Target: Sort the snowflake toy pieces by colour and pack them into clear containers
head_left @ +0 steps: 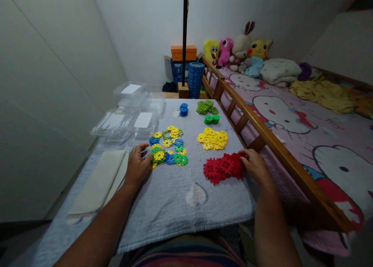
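My left hand (138, 164) rests on the cloth with fingers curved and apart, holding nothing. Its fingertips are beside a mixed group of flower-shaped plastic pieces (159, 155) in yellow, green and blue. At the right, my right hand (255, 165) touches the edge of a pile of red square toothed plastic pieces (223, 167); its thumb and forefinger are apart, with no piece plainly gripped. Beyond the red pile lie yellow flower pieces (212, 138), green pieces (211, 119) and light green pieces (206, 107). Blue flower pieces (183, 110) are stacked at the far middle.
Clear plastic boxes (128, 123) stand at the back left, with a folded cream cloth (100, 179) nearer me. A wooden bed rail (247, 111) runs along the table's right side. Behind the table are a black pole (184, 37) and a blue foam roller (196, 80).
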Motion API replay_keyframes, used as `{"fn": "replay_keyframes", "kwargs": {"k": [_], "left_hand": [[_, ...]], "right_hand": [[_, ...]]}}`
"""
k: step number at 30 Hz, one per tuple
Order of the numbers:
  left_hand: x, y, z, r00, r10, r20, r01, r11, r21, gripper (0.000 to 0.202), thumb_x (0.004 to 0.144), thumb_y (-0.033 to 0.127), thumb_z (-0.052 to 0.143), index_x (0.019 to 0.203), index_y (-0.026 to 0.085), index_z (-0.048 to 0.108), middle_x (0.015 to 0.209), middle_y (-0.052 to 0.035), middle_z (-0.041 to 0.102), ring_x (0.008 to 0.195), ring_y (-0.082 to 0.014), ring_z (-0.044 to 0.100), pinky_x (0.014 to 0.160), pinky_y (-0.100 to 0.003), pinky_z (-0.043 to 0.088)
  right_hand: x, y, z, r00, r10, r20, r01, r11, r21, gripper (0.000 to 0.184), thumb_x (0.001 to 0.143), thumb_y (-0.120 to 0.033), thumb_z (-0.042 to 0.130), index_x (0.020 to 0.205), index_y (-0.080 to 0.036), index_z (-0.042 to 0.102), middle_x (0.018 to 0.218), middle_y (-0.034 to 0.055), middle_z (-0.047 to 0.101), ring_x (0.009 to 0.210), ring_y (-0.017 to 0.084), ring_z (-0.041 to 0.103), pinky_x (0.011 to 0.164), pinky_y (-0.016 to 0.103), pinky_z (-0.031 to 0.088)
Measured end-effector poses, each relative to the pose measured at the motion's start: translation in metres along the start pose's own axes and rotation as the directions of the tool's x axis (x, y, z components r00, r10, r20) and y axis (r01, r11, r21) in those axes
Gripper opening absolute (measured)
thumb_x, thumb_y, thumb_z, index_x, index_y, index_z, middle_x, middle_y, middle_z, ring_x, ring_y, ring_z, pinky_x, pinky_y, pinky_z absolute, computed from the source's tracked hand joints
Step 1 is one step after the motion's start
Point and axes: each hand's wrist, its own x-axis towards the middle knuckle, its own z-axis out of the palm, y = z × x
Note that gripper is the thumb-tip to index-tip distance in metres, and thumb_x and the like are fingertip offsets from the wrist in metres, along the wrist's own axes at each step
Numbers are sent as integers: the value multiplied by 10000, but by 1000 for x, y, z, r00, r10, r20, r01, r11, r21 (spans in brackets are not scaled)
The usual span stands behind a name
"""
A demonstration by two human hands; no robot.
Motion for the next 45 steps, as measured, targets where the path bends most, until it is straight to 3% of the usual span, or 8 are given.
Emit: {"fn": "replay_keyframes", "kwargs": {"k": [8,12,18,23,27,30,34,45], "left_hand": [[-1,1,-1,999,20,36,-21,999,30,387,789,355,572,1139,195,620,1186,-99,622,1140,-278,636,1032,-476,528],[0,1,-1,998,19,59,-20,1000,23,406,794,370,569,1149,177,612,1201,-113,618,1116,-276,644,1006,-470,539],[0,2,-2,994,61,94,-68,995,68,392,806,371,563,1148,184,606,1161,-104,637,1085,-268,638,983,-456,532],[-3,2,-3,972,161,174,-197,957,214,446,803,442,640,1169,190,601,1183,-116,652,1108,-301,606,1027,-496,466],[-4,-2,-6,947,220,233,-285,912,296,582,773,547,714,1221,198,583,1236,-125,644,1169,-329,580,1048,-502,428],[-5,-5,-8,933,228,280,-317,888,333,700,727,561,768,1285,194,560,1307,-138,608,1230,-351,544,1069,-516,407],[-8,-6,-6,933,227,278,-320,879,355,786,663,511,834,1327,211,541,1374,-135,556,1263,-359,511,1085,-519,404],[-5,-6,-7,933,218,285,-298,912,280,588,742,367,770,1271,211,567,1264,-124,629,1170,-327,580,1025,-497,469]], "right_hand": [[-1,3,-9,1000,12,-4,-12,999,-45,277,834,-177,508,941,-171,764,1018,116,721,972,237,659,909,353,481],[1,-11,-12,997,-13,-79,11,1000,-24,283,847,-208,509,982,-160,752,1044,120,716,974,242,656,922,370,487],[5,-81,2,969,-230,-93,235,971,48,246,889,-189,512,1004,-164,727,1050,113,706,971,235,646,951,379,483],[9,-154,48,893,-429,138,420,903,93,223,917,-153,552,1069,-174,713,1090,104,697,1067,229,621,998,360,458],[14,-185,89,848,-423,320,445,896,5,246,907,-142,579,1116,-155,707,1139,127,678,1113,240,597,1023,348,433],[13,-190,107,840,-406,359,443,896,-22,305,894,-179,617,1193,-150,674,1172,133,648,1136,243,573,1023,338,425],[7,-188,115,834,-408,370,434,901,16,358,877,-240,657,1225,-157,647,1202,126,603,1154,248,541,1024,351,425],[3,-180,129,842,-485,235,474,874,105,312,856,-188,653,1167,-175,661,1134,118,619,1102,260,532,1003,391,439]]}}
